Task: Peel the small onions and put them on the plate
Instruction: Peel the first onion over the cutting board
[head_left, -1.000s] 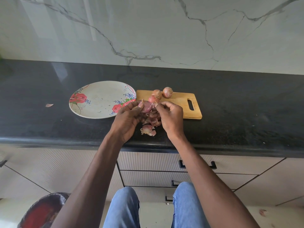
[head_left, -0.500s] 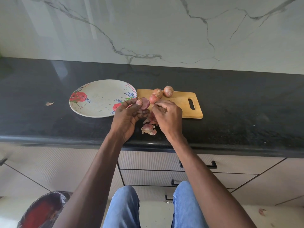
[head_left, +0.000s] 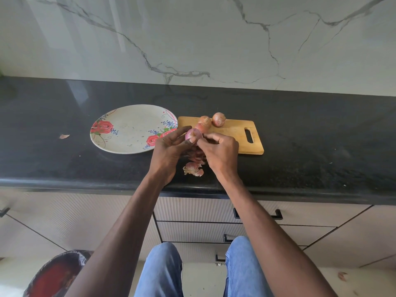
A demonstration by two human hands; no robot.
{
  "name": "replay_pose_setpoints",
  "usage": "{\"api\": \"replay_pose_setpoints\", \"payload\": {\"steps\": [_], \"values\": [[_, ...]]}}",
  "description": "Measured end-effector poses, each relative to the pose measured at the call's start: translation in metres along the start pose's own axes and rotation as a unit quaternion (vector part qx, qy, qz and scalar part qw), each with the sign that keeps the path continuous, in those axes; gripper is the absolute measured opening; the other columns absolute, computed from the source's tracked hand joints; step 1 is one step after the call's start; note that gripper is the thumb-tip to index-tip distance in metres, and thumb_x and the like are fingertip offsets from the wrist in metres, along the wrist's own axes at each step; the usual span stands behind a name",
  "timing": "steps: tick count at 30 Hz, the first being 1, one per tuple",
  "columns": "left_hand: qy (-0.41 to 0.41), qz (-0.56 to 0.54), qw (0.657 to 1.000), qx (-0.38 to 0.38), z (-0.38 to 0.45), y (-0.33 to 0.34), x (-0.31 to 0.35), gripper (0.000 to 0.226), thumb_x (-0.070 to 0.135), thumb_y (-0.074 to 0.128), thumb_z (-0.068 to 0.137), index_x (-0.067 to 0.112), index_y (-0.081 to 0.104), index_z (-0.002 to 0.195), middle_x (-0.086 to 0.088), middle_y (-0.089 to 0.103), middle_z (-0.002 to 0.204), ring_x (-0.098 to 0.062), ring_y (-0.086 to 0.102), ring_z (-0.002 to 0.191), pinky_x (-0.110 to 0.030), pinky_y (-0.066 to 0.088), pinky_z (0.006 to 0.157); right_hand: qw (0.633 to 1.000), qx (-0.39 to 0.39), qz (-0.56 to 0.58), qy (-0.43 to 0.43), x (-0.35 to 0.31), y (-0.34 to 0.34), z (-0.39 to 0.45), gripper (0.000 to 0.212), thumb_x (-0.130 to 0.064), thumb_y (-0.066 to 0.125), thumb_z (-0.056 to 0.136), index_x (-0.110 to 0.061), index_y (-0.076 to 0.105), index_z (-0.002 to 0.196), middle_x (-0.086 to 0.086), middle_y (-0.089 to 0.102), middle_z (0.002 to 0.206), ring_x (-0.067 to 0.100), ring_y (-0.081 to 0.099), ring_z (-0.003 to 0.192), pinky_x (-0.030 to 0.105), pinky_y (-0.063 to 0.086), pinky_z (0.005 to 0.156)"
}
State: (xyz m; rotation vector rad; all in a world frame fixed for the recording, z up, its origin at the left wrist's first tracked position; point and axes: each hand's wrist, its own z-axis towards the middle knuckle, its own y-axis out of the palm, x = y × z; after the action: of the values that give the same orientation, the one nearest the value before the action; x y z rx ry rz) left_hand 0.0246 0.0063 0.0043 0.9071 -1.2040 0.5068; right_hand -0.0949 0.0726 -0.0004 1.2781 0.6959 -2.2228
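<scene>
Glossy black counter [head_left: 300,146], round floral plate [head_left: 128,144]

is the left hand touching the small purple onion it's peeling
Touching. The head view shows the left hand pinching the small purple onion, its thumb and fingertips pressed against it with no gap.

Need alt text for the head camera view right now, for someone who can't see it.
A person's left hand holds a small purple onion while the right hand pinches at its skin, above a pile of peels on a black counter. Three unpeeled onions sit on a wooden cutting board; the flowered plate beside it holds no onions.
</scene>
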Motion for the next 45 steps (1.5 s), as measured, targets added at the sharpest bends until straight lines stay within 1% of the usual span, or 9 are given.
{"api": "replay_pose_setpoints", "payload": {"steps": [9,14,17,27,30,32,35,38,45], "values": [[0.009,0.027,1.0,0.005,0.001,0.0,-0.001,0.034,0.019,0.077,0.075,0.02,0.072,0.109,-0.011,0.076,0.109,-0.031,0.072,0.104,-0.054,0.052,0.1,0.998,0.019,-0.055,-0.032,0.006,0.004,-0.002,0.022,-0.021,0.076,0.089,-0.004,0.075,0.075,0.003,0.069,0.061,0.018,0.061,0.052,0.042,0.051,0.048],[-0.011,0.001,1.0,0.021,0.006,-0.006,-0.006,0.037,0.023,0.08,0.077,0.008,0.074,0.111,-0.016,0.075,0.105,-0.031,0.071,0.097,-0.054,0.053,0.098,0.999,0.021,-0.034,-0.031,-0.001,0.001,-0.003,0.021,-0.029,0.078,0.088,-0.008,0.079,0.083,-0.01,0.07,0.065,0.013,0.069,0.065,0.028,0.056,0.056],[-0.022,-0.016,0.999,0.023,0.008,-0.008,-0.008,0.039,0.022,0.073,0.081,0.0,0.07,0.113,-0.015,0.075,0.101,-0.028,0.072,0.089,-0.045,0.059,0.083,1.0,0.018,-0.024,-0.008,0.0,-0.001,0.0,0.008,-0.015,0.078,0.085,-0.008,0.08,0.089,-0.018,0.067,0.069,-0.003,0.067,0.068,0.015,0.053,0.06],[-0.03,-0.049,0.998,0.016,0.01,-0.009,-0.006,0.014,0.01,0.058,0.099,0.002,0.062,0.109,-0.013,0.073,0.09,-0.021,0.07,0.072,-0.03,0.06,0.063,0.999,0.038,-0.025,-0.013,0.003,-0.005,0.001,0.018,-0.008,0.071,0.087,-0.011,0.079,0.103,-0.004,0.076,0.093,0.003,0.07,0.086,0.022,0.058,0.077],[-0.034,-0.073,0.996,0.03,0.01,-0.011,-0.007,0.024,0.01,0.063,0.095,0.002,0.06,0.117,-0.015,0.073,0.096,-0.022,0.07,0.076,-0.032,0.061,0.07,0.988,0.008,-0.122,-0.092,0.007,0.002,-0.001,0.009,-0.008,0.071,0.086,-0.006,0.08,0.09,0.002,0.074,0.094,0.012,0.067,0.083,0.036,0.058,0.072],[-0.03,-0.078,0.996,0.033,0.012,-0.013,-0.01,0.028,0.009,0.065,0.094,0.002,0.06,0.12,-0.015,0.073,0.1,-0.023,0.071,0.083,-0.035,0.06,0.078,0.986,0.012,-0.13,-0.103,0.009,0.004,0.0,0.014,-0.019,0.074,0.088,-0.007,0.08,0.094,0.001,0.075,0.098,0.011,0.067,0.087,0.033,0.059,0.073],[-0.026,-0.079,0.996,0.017,0.011,-0.013,-0.01,0.038,0.01,0.067,0.091,-0.001,0.058,0.127,-0.014,0.073,0.107,-0.024,0.07,0.093,-0.039,0.057,0.086,0.998,-0.021,-0.054,-0.036,0.007,-0.001,0.003,0.029,-0.028,0.074,0.091,-0.009,0.076,0.112,0.0,0.076,0.107,0.003,0.069,0.097,0.022,0.057,0.085],[-0.026,-0.075,0.997,0.006,0.008,-0.009,-0.006,0.04,0.013,0.074,0.082,0.004,0.062,0.12,-0.013,0.074,0.111,-0.023,0.071,0.097,-0.038,0.058,0.087,0.998,-0.054,-0.013,0.005,0.011,-0.004,0.006,0.026,-0.024,0.073,0.091,-0.009,0.076,0.112,0.001,0.077,0.105,0.007,0.071,0.098,0.035,0.058,0.09],[-0.011,-0.034,0.999,0.003,0.004,-0.005,-0.004,0.032,0.015,0.081,0.077,0.013,0.07,0.107,-0.014,0.076,0.107,-0.027,0.071,0.099,-0.048,0.052,0.098,0.999,-0.022,0.011,0.035,0.006,0.0,0.003,0.011,-0.02,0.078,0.086,-0.01,0.081,0.086,-0.004,0.075,0.07,0.021,0.072,0.07,0.036,0.057,0.063]]}}
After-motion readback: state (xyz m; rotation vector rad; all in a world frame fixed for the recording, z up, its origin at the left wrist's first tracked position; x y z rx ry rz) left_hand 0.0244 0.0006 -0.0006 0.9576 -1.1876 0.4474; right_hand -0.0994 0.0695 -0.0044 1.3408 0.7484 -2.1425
